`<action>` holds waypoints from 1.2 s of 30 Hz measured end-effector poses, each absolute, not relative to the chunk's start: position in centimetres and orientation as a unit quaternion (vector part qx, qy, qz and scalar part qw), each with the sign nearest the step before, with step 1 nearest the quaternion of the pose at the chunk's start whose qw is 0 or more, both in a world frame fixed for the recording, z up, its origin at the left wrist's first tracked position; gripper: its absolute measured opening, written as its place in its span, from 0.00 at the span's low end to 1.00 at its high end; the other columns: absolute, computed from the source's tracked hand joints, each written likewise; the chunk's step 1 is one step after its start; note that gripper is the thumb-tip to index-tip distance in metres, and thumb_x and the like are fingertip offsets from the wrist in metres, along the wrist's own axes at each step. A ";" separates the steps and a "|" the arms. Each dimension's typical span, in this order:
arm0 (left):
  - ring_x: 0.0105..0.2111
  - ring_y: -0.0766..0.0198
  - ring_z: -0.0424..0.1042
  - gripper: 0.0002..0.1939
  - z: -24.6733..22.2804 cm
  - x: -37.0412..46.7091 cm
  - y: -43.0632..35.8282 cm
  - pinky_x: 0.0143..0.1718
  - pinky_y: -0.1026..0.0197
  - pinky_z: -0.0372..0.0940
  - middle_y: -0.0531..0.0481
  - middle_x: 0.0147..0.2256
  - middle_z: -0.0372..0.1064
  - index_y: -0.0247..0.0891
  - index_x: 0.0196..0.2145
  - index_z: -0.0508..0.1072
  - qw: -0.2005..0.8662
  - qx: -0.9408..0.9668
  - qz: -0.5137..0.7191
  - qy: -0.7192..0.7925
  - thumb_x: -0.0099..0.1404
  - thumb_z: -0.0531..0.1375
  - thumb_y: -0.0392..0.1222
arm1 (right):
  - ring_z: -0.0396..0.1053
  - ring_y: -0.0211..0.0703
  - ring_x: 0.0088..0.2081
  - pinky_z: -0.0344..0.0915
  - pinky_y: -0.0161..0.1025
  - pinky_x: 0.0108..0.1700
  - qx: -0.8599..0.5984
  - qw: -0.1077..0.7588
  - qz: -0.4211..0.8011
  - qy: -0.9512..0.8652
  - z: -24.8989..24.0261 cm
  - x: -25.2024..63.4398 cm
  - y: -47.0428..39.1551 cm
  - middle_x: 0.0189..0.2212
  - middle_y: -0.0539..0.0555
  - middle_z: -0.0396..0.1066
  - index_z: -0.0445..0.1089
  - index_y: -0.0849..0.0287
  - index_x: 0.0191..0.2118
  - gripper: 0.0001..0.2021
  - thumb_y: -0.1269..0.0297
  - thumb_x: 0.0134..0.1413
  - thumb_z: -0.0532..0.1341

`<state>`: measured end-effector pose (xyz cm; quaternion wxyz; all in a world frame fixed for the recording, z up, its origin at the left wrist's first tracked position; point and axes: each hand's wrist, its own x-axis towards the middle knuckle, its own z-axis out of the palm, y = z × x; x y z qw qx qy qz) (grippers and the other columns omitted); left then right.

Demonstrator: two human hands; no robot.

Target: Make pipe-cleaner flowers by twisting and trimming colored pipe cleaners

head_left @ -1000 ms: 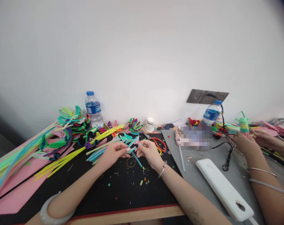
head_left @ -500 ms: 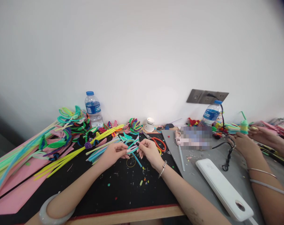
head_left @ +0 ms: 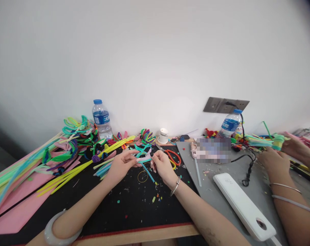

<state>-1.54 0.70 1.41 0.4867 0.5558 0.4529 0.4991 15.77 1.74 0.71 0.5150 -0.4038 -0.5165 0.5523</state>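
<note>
Between both hands, over the black mat [head_left: 134, 208], is a piece of bent pipe cleaners [head_left: 145, 158] in lilac and teal. My left hand [head_left: 123, 164] pinches its left end between thumb and fingers. On the other side, my right hand [head_left: 164, 168] grips the right end with thumb and forefinger. A blue pipe cleaner [head_left: 149, 173] slants down below the piece toward the mat, close to a thin ring [head_left: 142, 176]. Just beyond my right hand lie orange-handled scissors [head_left: 174, 158]. Fingers partly hide where the strands join.
Bundled pipe cleaners [head_left: 24, 174] and pink sheets [head_left: 16, 208] lie at left. Water bottles [head_left: 101, 118] and a paper cup [head_left: 163, 136] stand by the wall. At right are a white power bank [head_left: 244, 206], a cable [head_left: 250, 171] and a co-worker's hands [head_left: 274, 160] holding a green-yellow piece.
The lilac strand now shows as a bent loop between my fingers, with the teal strands shifted. My hands have barely moved. The co-worker's green-yellow piece has tipped over sideways and moved right.
</note>
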 end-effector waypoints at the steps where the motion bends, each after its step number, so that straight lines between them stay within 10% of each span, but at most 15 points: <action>1: 0.28 0.56 0.77 0.22 1.5 -1.5 0.6 0.36 0.52 0.72 0.51 0.26 0.75 0.35 0.39 0.72 0.482 0.555 0.502 0.456 0.49 0.65 0.50 | 0.54 0.28 0.12 0.49 0.26 0.14 -0.401 0.515 0.554 -0.516 0.8 15.8 1.8 0.14 0.41 0.60 0.56 0.57 0.26 0.11 0.58 0.50 0.58; 36: 0.31 0.61 0.73 0.05 1.4 -2.4 0.3 0.37 0.61 0.69 0.50 0.30 0.77 0.40 0.29 0.78 0.245 0.726 0.474 0.434 0.57 0.61 0.39 | 0.55 0.28 0.13 0.51 0.26 0.13 -0.378 0.495 0.621 -0.476 1.4 16.3 1.5 0.15 0.43 0.63 0.60 0.59 0.25 0.14 0.56 0.44 0.64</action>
